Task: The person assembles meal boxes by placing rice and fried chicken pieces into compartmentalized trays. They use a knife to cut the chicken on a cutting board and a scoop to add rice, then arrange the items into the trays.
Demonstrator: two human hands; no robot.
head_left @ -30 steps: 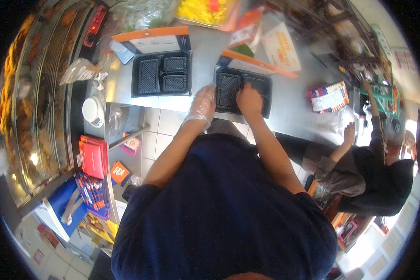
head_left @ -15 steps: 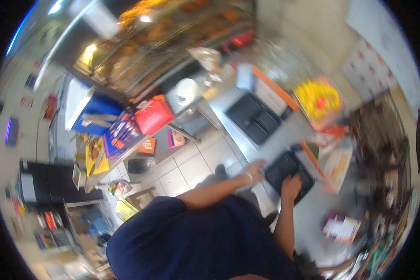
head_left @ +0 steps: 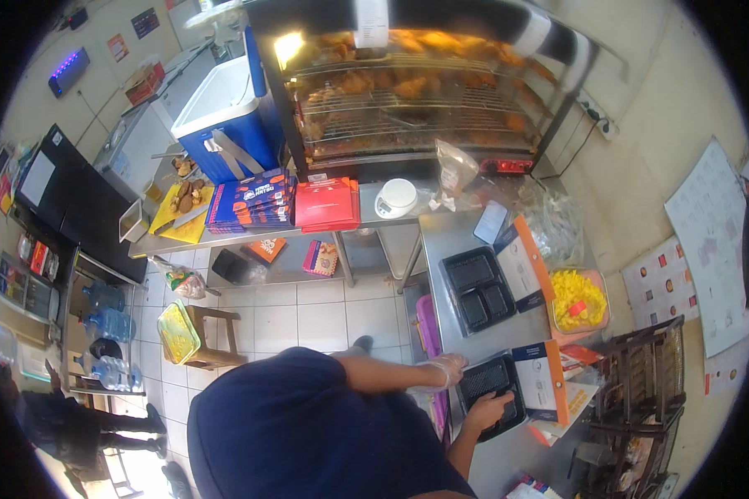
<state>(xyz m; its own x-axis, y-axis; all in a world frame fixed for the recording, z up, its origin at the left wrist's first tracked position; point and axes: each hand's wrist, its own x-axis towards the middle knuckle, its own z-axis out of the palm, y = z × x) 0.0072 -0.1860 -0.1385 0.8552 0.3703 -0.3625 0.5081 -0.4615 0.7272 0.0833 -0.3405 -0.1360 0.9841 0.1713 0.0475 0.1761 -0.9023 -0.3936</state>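
Note:
A black plastic food tray (head_left: 489, 378) lies on the steel counter in front of me. My right hand (head_left: 486, 411), bare, is closed over its near edge, with a finger reaching inside. At the tray's left corner is my left hand (head_left: 445, 372), in a clear plastic glove, its fingers stretched out and seeming to touch the rim. Against the tray's right side is a white and dark-blue card sleeve (head_left: 541, 378) with an orange edge. Farther along sits a second black tray (head_left: 477, 289), split into compartments, with a matching card sleeve (head_left: 522, 264) beside it.
A container of yellow food (head_left: 580, 303) stands at the counter's right edge, by a dark rack (head_left: 641, 374). Across the back are a heated display case (head_left: 424, 100), a white round scale (head_left: 397, 198), red boxes (head_left: 327, 205) and a blue cooler (head_left: 240, 137). Another person (head_left: 66, 424) stands far left.
My view has swung round and sharpened, bringing the whole display case into sight. Both hands are still at the same tray; the right now lies lower, over its near edge.

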